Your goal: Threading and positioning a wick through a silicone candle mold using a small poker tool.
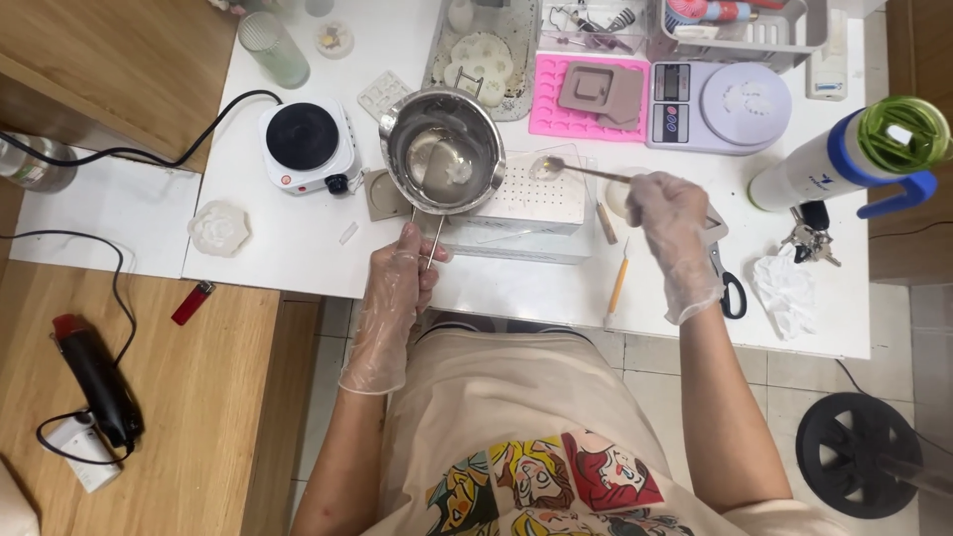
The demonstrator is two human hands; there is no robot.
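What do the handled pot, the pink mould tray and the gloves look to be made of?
Pot: polished metal, probably stainless steel, given its mirror-like reflections. Pink mould tray: matte and evenly coloured, likely silicone, though it may be plastic. Gloves on the left hand and right hand: thin, clear, crinkled plastic film.

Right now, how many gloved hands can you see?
2. The left hand grips the pot handle; the right hand holds a spoon over the white box.

I see thin clear disposable gloves on my left hand (pixel 402 273) and right hand (pixel 667 213), bunched at the wrists. My beige shirt (pixel 496 397) carries colourful cartoon faces.
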